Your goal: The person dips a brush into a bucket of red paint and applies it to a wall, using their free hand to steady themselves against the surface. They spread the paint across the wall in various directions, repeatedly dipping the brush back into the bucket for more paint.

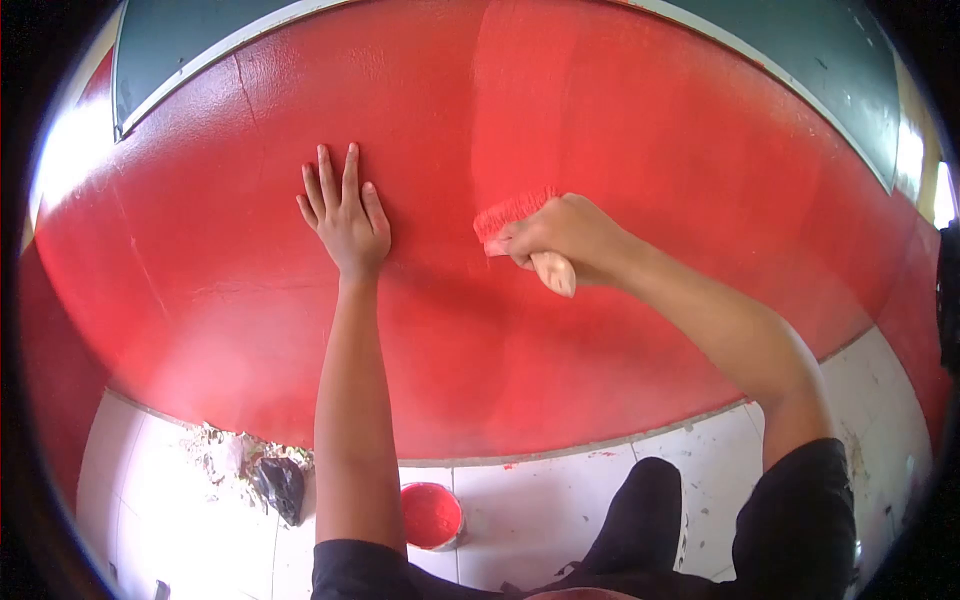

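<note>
Spread flat against the red wall point(250, 300) is my left hand point(347, 215), fingers apart and holding nothing. My right hand point(570, 238) is wrapped round a wide paintbrush point(512, 214) with a pale wooden handle. The bristles are coated in red paint and touch the wall. Above the brush runs a fresher, lighter red band of paint. On the floor below, beside my left forearm, stands an open bucket of red paint point(432, 514), partly covered by that arm.
Dark green boards point(800, 60) with pale frames edge the wall's top. Scraps of debris point(225, 455) and a black plastic bag point(281, 488) lie at the wall's foot on white floor tiles point(515, 520). My dark-clothed knee point(640, 515) is close to the wall.
</note>
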Action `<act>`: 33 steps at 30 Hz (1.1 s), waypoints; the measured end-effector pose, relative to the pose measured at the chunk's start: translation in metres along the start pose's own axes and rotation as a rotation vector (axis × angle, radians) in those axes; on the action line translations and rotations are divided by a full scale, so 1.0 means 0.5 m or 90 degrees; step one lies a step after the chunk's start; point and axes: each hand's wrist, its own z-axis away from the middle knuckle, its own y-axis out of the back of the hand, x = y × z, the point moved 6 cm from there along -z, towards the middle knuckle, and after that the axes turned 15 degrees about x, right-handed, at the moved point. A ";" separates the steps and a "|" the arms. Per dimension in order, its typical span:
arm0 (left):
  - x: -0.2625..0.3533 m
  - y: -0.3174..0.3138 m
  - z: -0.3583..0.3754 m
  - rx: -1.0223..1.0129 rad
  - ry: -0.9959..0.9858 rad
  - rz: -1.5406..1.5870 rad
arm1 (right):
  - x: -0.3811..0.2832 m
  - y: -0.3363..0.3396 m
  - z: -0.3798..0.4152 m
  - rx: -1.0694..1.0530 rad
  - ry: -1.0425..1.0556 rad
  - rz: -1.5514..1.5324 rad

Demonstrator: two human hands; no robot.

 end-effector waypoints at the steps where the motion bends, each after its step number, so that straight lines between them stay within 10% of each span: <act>1: 0.000 0.005 0.003 0.001 -0.003 0.001 | 0.000 0.008 -0.002 0.003 0.000 0.001; 4: -0.001 -0.001 0.000 0.009 -0.005 -0.005 | 0.018 0.121 -0.075 0.206 0.006 -0.330; 11: 0.000 -0.001 0.001 0.002 0.007 0.008 | 0.098 0.323 -0.224 0.340 0.130 0.067; 15: -0.003 -0.002 0.001 0.004 -0.002 0.004 | 0.150 0.110 -0.042 0.224 -0.043 0.073; 17: -0.003 -0.003 0.002 -0.005 -0.001 -0.001 | 0.066 -0.040 0.094 0.196 0.147 0.379; 22: -0.003 -0.004 0.003 0.017 0.001 0.007 | -0.086 -0.261 0.303 -0.115 0.170 0.006; 27: -0.002 -0.008 0.005 0.016 -0.006 0.013 | 0.087 -0.045 0.051 0.150 -0.049 -0.343; 33: -0.003 -0.011 0.008 0.046 -0.022 0.025 | 0.067 0.285 -0.121 0.440 0.202 0.079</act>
